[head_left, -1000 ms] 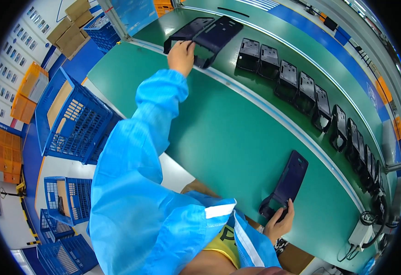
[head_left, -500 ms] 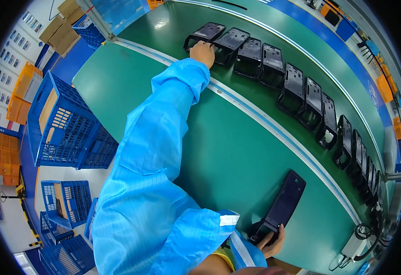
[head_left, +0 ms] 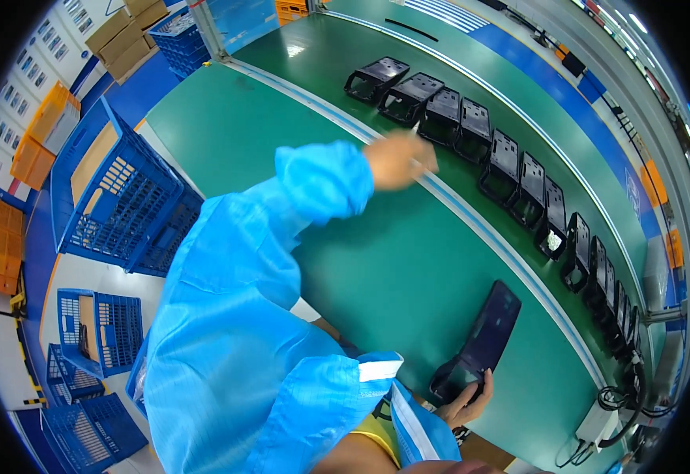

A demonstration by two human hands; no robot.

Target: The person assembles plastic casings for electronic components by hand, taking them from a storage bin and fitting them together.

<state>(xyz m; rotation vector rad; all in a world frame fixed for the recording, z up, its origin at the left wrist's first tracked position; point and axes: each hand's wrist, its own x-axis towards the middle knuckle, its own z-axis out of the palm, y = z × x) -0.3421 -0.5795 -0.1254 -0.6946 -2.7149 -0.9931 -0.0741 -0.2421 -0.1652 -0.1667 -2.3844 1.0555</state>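
Observation:
My left hand is in the air by the pale rail, nearer than the row of black plastic housings. Motion smears its fingers. A small pale tip shows just beyond it, too blurred to name. At the lower right my right hand grips the lower end of another black plastic housing, which is long, with a smooth dark face turned up. That housing tilts up and to the right above the green table. My fingers lie along its right edge.
Several more black housings curve down the right along the green strip. Blue crates stand on the left, orange crates behind them. Cables and a white box sit at the lower right.
My left hand has come off the housings at the far left of the row and moved right and nearer. The right hand keeps its hold. The whole view has shifted slightly.

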